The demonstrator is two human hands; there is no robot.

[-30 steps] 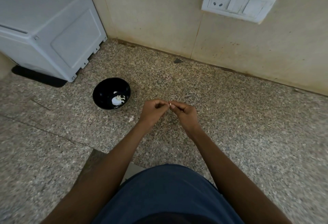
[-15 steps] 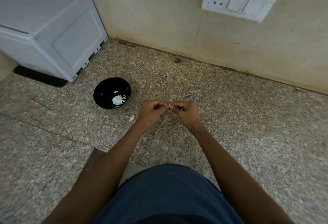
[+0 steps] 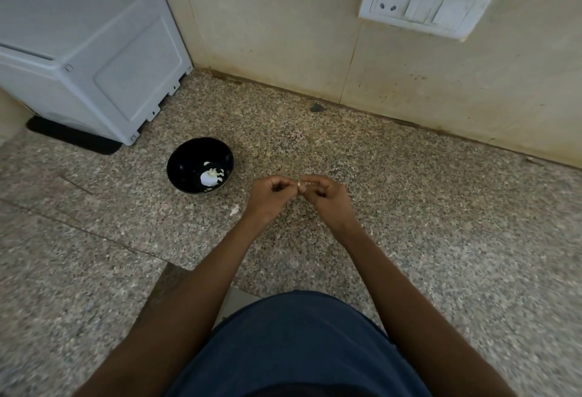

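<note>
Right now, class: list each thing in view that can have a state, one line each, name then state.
Left hand: fingers curled, pinching the small pale piece.
Right hand: fingers curled, pinching the same piece.
Small pale piece: held between both hands, above the counter.
Black bowl: upright, holding a few white pieces.
White scrap: lying loose on the counter.
Wall socket: nothing plugged in.

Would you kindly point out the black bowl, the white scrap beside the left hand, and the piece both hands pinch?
Black bowl (image 3: 182, 173): head view, bare inner wall.
White scrap (image 3: 234, 209): head view, its middle.
Pinched piece (image 3: 298, 183): head view, visible pale tip.
</note>
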